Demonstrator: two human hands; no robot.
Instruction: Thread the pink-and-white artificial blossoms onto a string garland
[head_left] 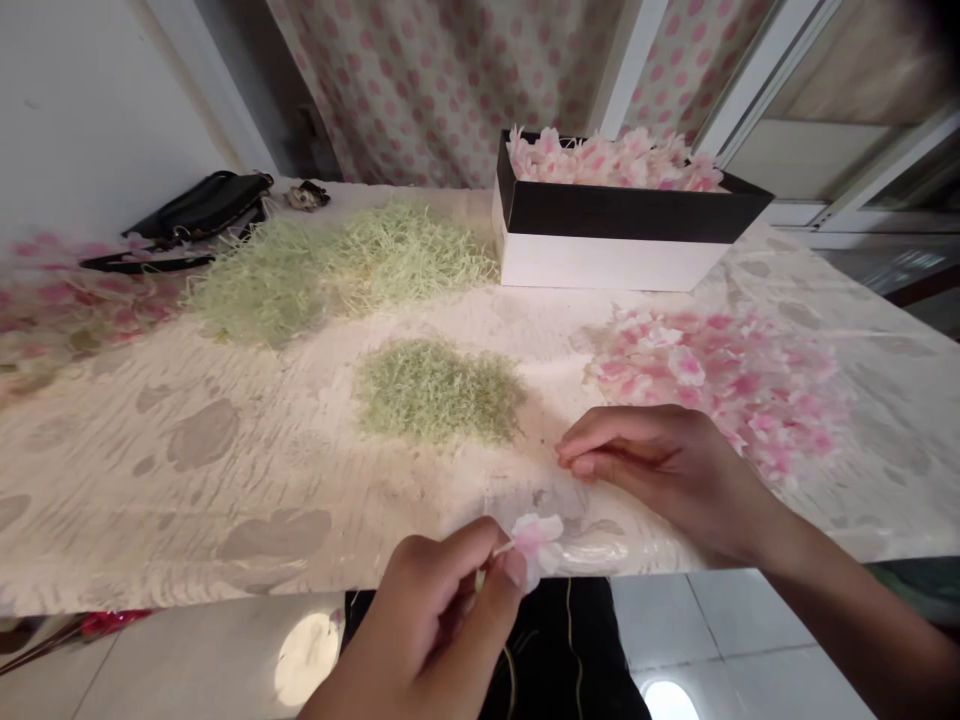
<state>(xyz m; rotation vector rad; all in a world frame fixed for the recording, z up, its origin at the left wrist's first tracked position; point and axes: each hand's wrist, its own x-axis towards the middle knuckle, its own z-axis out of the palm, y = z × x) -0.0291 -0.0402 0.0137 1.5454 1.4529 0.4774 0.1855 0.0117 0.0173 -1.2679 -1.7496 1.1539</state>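
At the table's front edge, my left hand (450,600) pinches a pale pink and white artificial flower (536,540) between thumb and forefinger. My right hand (660,465) hovers over the tabletop to the right, thumb and fingertips pressed together; whatever may be between them is too small to see. Just beyond the right hand lies a heap of pink and white artificial flowers (720,375). A pile of short, pale green stems (442,392) rests on the table ahead of both hands.
Behind, a black and white box (615,255) is filled with pink flowers. Two tangled bunches of green strands (409,250) lie left of it. A black bag (214,210) and more pink flowers (67,295) occupy the far left. The table (300,450) wears a patterned cover.
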